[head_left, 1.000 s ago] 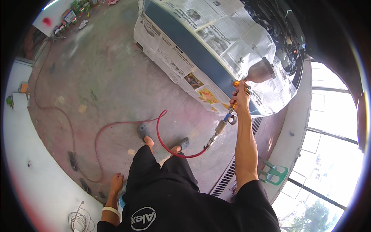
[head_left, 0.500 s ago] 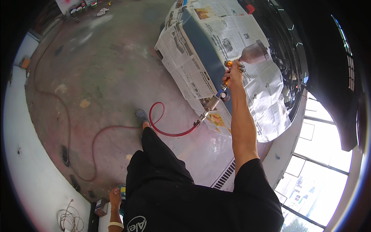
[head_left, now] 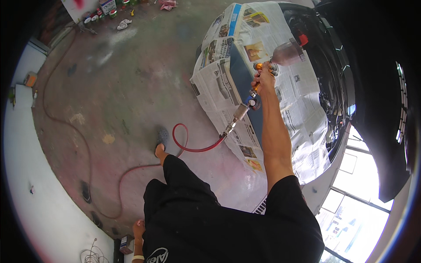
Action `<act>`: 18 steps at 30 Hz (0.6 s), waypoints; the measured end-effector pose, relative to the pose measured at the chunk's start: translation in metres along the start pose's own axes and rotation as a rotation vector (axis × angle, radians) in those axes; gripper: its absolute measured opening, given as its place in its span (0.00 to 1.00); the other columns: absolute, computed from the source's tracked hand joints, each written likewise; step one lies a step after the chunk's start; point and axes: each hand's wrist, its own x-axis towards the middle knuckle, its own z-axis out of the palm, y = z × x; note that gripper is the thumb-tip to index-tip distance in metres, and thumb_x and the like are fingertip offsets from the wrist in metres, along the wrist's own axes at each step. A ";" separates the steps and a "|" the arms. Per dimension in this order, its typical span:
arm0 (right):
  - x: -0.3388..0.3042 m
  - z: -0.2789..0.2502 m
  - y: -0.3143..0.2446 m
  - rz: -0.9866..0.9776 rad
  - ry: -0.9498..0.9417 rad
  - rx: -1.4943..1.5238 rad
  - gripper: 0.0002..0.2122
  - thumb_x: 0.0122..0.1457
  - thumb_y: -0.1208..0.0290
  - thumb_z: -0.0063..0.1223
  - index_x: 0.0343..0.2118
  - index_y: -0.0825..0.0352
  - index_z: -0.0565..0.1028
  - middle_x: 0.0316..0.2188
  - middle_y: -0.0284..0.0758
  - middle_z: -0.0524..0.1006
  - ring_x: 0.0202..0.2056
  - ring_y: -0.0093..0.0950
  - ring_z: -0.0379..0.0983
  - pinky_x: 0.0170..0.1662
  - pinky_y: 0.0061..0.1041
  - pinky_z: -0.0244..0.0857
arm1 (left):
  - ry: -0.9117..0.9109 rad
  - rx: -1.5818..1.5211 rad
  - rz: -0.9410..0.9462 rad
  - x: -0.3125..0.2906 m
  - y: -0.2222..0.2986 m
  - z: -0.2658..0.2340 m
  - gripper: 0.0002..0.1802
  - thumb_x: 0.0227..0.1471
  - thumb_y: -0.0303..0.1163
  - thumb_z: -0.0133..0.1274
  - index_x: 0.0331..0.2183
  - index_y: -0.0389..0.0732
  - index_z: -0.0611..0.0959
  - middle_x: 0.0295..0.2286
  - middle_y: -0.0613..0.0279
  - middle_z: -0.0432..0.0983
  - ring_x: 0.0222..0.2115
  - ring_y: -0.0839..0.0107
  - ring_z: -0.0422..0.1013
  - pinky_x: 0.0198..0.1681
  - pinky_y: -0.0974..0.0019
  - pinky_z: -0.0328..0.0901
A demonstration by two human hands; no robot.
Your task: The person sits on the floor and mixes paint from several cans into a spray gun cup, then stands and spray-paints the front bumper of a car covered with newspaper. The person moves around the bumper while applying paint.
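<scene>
Right hand (head_left: 262,79) closed around spray gun (head_left: 280,55) handle — cup above the fist, red hose (head_left: 193,147) trailing below; left hand (head_left: 138,229) low, grip indiscernible.

Newspaper (head_left: 302,114) on car (head_left: 333,83) (hose (head_left: 193,147) left).

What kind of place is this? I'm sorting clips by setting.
Probably a car paint workshop: the right hand holds a spray gun fed by a red air hose, over a car body masked with newspaper, on a paint-stained concrete floor.
</scene>
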 end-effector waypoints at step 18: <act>0.059 0.168 0.037 -0.075 0.352 -0.034 0.28 0.71 0.40 0.57 0.38 0.69 0.75 0.24 0.39 0.73 0.23 0.36 0.71 0.25 0.38 0.64 | -0.014 0.178 0.205 0.118 0.092 -0.147 0.19 0.70 0.40 0.53 0.47 0.33 0.86 0.34 0.45 0.85 0.39 0.59 0.83 0.47 0.56 0.74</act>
